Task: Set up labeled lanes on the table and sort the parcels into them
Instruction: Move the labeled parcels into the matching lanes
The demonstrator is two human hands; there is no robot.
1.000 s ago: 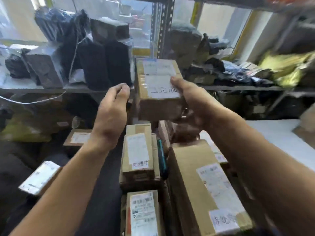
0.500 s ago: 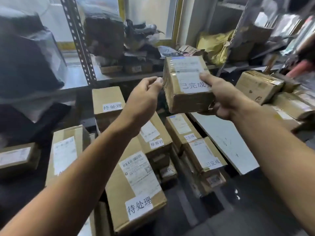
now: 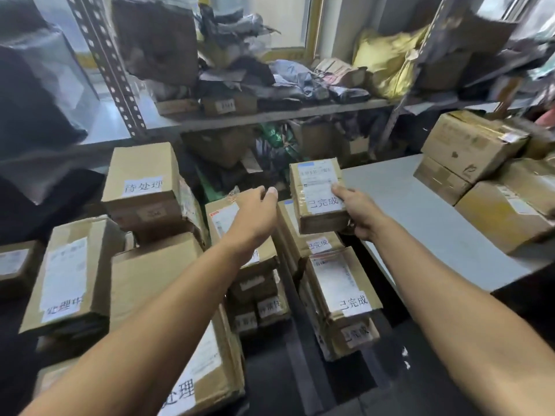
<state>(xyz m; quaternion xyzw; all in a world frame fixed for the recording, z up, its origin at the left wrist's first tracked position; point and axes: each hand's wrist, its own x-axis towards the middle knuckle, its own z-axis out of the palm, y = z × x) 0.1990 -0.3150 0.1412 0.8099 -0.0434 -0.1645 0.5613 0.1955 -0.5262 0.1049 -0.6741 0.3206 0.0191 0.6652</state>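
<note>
Looks partly done: gripping one small box (image 3: 321, 224) in the right hand (image 3: 359, 216), just above a pile (image 3: 339, 292) with the same tag (image 3: 323, 204), with the left hand (image 3: 255, 217) loose and empty beside it, and likely more boxes (image 3: 471, 145) to sort on the table (image 3: 420, 223) to the right.

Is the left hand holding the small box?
No, only the right hand grips the small box; the left hand hovers apart from it.
</note>
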